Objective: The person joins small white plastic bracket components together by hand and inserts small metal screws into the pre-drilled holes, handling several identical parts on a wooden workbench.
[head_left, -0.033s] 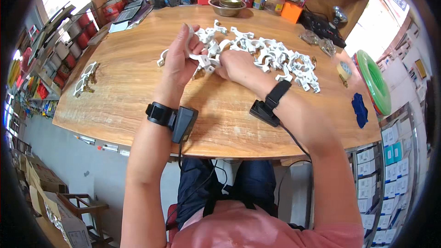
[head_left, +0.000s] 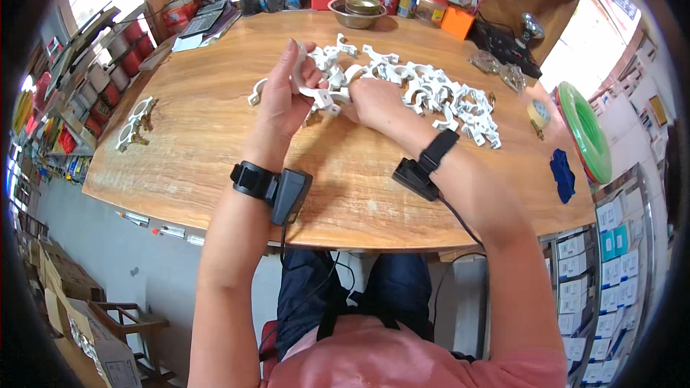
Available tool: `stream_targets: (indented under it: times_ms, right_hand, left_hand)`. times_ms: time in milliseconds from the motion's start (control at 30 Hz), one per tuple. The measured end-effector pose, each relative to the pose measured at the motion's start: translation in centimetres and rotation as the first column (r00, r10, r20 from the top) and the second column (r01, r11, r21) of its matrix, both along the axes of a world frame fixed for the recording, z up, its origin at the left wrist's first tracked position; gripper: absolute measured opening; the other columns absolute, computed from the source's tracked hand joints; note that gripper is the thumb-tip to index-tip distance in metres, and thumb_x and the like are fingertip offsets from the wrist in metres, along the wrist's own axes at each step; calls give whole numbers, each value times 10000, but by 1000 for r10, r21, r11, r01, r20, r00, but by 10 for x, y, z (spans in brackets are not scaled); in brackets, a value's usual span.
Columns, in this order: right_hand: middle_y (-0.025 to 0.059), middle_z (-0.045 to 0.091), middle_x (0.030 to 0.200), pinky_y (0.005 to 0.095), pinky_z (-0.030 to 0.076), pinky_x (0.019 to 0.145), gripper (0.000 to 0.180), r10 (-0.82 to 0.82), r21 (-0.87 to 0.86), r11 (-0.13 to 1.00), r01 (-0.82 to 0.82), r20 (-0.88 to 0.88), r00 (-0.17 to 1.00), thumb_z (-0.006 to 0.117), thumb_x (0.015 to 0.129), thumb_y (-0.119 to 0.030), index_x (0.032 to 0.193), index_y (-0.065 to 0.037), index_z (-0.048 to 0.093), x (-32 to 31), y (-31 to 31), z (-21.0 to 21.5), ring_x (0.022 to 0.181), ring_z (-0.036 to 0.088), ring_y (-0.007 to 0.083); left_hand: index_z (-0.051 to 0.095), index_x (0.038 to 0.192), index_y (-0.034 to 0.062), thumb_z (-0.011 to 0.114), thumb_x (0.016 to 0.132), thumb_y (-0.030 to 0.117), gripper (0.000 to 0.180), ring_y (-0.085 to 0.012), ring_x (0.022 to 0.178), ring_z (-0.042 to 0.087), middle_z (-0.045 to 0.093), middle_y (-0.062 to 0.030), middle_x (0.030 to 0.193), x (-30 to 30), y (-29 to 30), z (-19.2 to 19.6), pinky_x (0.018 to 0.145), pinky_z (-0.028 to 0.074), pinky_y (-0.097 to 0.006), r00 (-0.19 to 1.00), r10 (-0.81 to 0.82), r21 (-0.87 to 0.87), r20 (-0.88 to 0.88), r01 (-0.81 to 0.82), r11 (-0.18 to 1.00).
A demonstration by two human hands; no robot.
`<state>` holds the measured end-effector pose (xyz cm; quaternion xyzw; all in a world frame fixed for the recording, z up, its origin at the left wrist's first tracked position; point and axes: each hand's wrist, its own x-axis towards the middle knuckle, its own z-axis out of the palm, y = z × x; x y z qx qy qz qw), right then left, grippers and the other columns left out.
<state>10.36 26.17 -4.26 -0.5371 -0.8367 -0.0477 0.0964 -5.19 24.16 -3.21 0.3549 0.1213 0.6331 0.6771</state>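
My left hand (head_left: 282, 100) is closed on a white plastic pipe clamp (head_left: 305, 85), a curved piece with a squared lug at its lower end, thumb pointing up. Against that lug rests my right hand (head_left: 379, 103), its fingers curled in and pinched; what lies between them is hidden behind the knuckles. Past both hands spreads a pile of similar white clamps (head_left: 430, 85), some with metal bits among them. One loose clamp (head_left: 257, 92) lies just left of my left wrist. Far to the left, a few clamps (head_left: 134, 123) sit joined in a row with brass-coloured screws.
At the back stand a metal bowl (head_left: 356, 19), an orange box (head_left: 457, 23) and bottles. To the right lie bags of small parts (head_left: 512, 77), a tape roll (head_left: 538, 112), a blue cloth (head_left: 563, 176) and a green hose coil (head_left: 583, 129). Cables run from my wrist straps.
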Motion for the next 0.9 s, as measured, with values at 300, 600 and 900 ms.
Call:
stream_targets:
  times_ms: [300,600,900]
  right_hand:
    - [122,572,569,377,461,512,295,-22,353,920,172,-391,920,640,685,-318,626,-46,544,32,-35,28,580,590,270]
    - [47,502,581,276,417,423,250,331,702,699,-135,-151,932,687,659,-196,662,-63,476,28,-78,34,486,533,196]
    - [62,611,757,212,433,493,249,439,385,895,-227,-850,292,643,762,-105,976,1,570,25,-85,27,581,546,86]
  left_hand:
    - [491,994,-33,480,886,281,332,-89,546,408,394,6,616,10,1,-7,543,426,-248,957,111,-30,-268,-123,992]
    - [516,1038,2,495,878,211,263,-85,589,397,395,9,622,24,-22,2,607,431,-279,956,109,159,-273,-67,985]
    - [570,1053,-6,604,785,126,300,-101,747,582,614,-63,865,20,-41,13,623,504,-229,912,185,391,-365,-31,920]
